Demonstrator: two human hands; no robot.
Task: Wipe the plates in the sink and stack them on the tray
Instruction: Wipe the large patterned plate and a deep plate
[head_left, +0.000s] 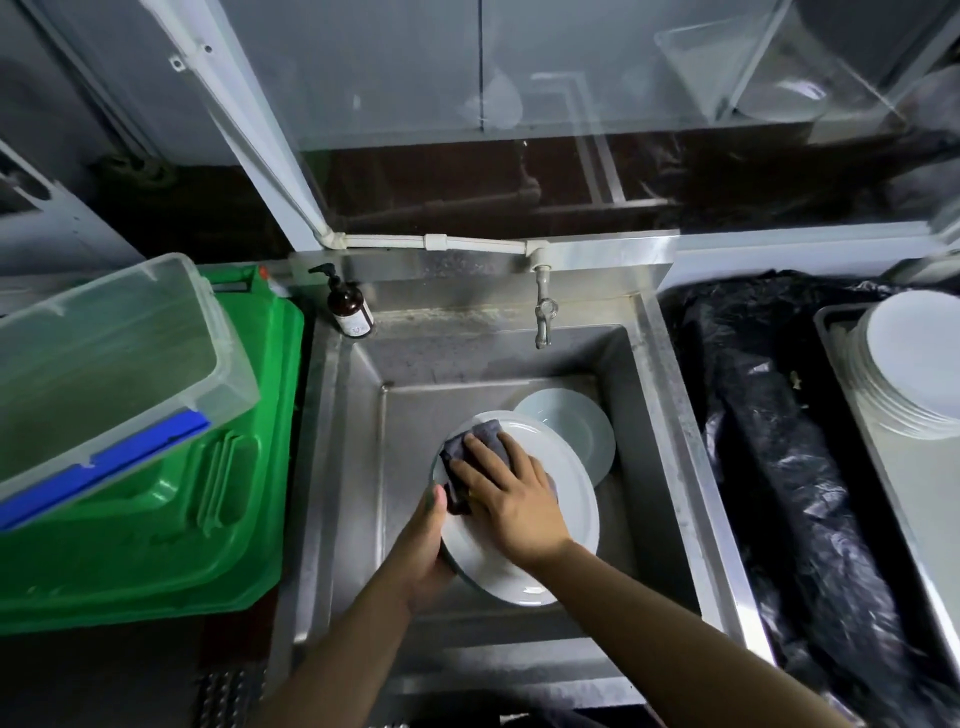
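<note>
- Steel sink (670, 395), one plate (582, 421) left lying in it.
- Left hand (423, 551) grips the white plate (566, 499) rim; right hand (511, 499) presses the grey cloth (480, 439) flat, fingers spread.
- Mid-wipe, I'd say; next it joins the stack (909, 364) on the tray (826, 322).

left hand (423, 545): bare, no glove, ring or watch showing | right hand (511, 501): bare, short nails, no jewellery | forearms: both bare to the frame's lower edge, no sleeve or cuff in view
</note>
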